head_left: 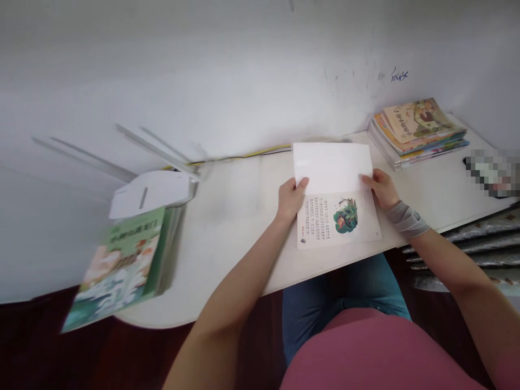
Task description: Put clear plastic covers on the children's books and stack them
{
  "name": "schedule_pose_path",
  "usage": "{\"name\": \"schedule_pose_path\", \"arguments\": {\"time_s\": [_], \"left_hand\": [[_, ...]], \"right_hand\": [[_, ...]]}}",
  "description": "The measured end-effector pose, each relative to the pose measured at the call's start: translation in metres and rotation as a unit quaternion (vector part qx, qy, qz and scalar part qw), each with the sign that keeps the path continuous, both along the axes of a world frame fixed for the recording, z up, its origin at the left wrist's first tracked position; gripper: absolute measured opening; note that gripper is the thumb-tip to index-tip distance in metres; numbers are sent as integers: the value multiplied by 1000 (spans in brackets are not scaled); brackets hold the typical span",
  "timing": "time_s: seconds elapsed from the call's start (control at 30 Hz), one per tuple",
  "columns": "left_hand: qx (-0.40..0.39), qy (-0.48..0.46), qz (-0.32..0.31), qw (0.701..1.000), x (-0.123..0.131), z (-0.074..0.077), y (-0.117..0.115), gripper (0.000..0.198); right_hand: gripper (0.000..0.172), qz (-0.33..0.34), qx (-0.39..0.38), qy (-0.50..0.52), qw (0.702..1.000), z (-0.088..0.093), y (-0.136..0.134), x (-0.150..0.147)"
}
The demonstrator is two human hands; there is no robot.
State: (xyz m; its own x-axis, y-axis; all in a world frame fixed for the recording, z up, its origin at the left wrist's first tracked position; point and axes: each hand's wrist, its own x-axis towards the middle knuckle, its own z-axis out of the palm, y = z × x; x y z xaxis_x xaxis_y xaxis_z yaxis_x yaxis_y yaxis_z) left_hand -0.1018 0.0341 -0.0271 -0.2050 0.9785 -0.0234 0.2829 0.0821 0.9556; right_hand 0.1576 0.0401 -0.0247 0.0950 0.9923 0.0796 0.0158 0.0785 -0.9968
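An opened book [337, 216] is before me at the white table, its lower page showing printed text and a green illustration, its upper page [331, 162] white and bare. My left hand [291, 197] grips the left edge near the fold, thumb on top of the page. On the right edge my right hand [382, 188] holds the same book, its thumb over the page and its other fingers partly hidden. A grey band [408, 219] wraps the right wrist.
A stack of books [420, 130] lies at the back right, near a blurred-out phone-like object [491, 173]. On the left, a green-covered book [122, 265] tops another pile beside a white router [152, 192] with antennas. A yellow cable [264, 150] runs along the wall.
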Motion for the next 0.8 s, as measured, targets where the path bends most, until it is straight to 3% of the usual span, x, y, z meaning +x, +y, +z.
{"name": "schedule_pose_path", "arguments": {"time_s": [0.13, 0.37, 0.6, 0.8], "left_hand": [[52, -15, 8, 999, 1, -4, -2, 31], [42, -76, 25, 996, 4, -8, -10, 32], [40, -55, 48, 997, 7, -1, -14, 29], [42, -43, 55, 997, 8, -1, -14, 31]], "right_hand": [[40, -7, -11, -4, 1000, -2, 1, 3], [54, -50, 0, -97, 994, 5, -7, 1], [38, 12, -6, -18, 1000, 5, -6, -2], [39, -24, 4, -83, 996, 5, -6, 1]]}}
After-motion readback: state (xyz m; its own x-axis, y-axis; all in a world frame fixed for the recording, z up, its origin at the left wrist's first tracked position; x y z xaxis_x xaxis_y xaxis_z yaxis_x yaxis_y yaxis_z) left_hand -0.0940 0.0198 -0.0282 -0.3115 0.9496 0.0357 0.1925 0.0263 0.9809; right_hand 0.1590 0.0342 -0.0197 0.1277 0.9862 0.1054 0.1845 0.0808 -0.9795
